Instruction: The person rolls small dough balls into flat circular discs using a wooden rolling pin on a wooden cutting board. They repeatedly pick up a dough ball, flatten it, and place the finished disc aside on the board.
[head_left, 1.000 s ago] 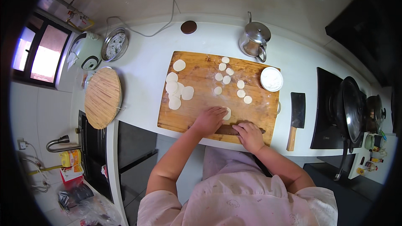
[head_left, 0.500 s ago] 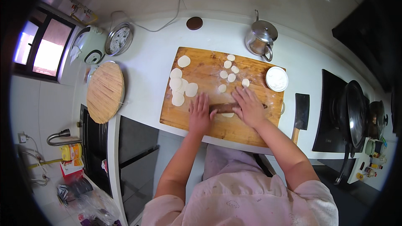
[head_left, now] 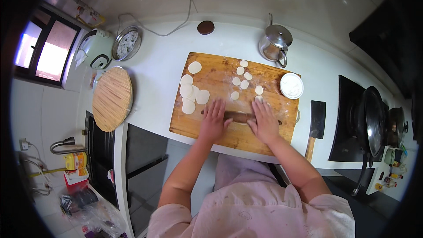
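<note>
On a floured wooden cutting board (head_left: 211,137), a dark brown rolling pin (head_left: 241,117) lies crosswise near the front edge. My left hand (head_left: 214,121) rests flat over its left part, fingers stretched forward and thumb along the pin. Over its right part my right hand (head_left: 265,123) lies likewise, fingers extended. Dough beneath the pin is mostly hidden. Just ahead of my right fingertips sits a small dough round (head_left: 259,99), with several more small dough pieces (head_left: 244,84) farther off. Several thin rolled wrappers (head_left: 188,107) lie on the left side, some overlapping.
A bowl of white flour (head_left: 291,85) stands on the board's right corner. Beside the board lies a cleaver (head_left: 317,119); farther right is a stove with a lidded pan (head_left: 374,119). A steel kettle (head_left: 277,39) stands behind, a round slatted wooden lid (head_left: 112,99) at left.
Both hands have drawn slightly toward me with the rolling pin. The dough edge seen on its near side is now covered, and a small round by my right fingertips has come into view.
</note>
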Tool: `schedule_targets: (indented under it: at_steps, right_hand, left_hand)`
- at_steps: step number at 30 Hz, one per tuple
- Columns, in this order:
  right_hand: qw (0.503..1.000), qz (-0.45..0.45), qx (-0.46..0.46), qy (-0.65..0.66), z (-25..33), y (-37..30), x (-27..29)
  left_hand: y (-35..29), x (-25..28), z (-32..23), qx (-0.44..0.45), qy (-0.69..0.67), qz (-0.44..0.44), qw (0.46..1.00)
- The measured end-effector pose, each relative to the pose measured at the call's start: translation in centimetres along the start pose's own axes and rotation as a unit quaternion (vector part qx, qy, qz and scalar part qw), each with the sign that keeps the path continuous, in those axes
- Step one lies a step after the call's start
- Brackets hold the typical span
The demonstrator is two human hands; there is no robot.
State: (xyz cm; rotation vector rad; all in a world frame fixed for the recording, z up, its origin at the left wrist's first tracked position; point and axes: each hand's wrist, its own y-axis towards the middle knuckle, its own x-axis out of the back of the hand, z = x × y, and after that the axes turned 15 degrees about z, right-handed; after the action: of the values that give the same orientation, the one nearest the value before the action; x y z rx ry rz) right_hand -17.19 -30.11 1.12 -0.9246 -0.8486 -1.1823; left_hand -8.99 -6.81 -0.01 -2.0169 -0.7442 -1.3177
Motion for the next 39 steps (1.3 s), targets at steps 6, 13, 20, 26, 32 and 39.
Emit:
schedule_targets:
  at_steps: [6,13,20,26,32,39]
  right_hand:
    - [0.998,-0.015,-0.053,-0.004,-0.3,1.5,1.1]
    - [0.996,0.038,0.047,0.065,1.9,-5.4,-1.3]
    - [0.996,-0.001,0.076,0.036,1.5,-5.6,-1.4]
    - [0.996,0.028,0.055,0.067,1.1,-6.8,-1.2]
    - [0.995,0.019,0.076,0.062,0.7,-5.4,-0.4]
    - [0.997,0.012,0.07,-0.016,1.0,0.4,1.4]
  left_hand:
    - [3.2,0.8,0.1,-0.003,-0.007,-0.006,1.0]
    - [2.7,2.4,-1.5,-0.049,-0.128,0.093,0.986]
    - [6.7,0.7,-1.9,-0.039,-0.149,0.112,0.982]
    - [2.6,1.3,-0.7,0.088,-0.131,0.137,0.978]
    - [-4.1,0.1,-0.4,0.036,-0.104,-0.018,0.994]
    - [-3.0,-1.3,0.3,0.039,-0.021,-0.026,0.999]
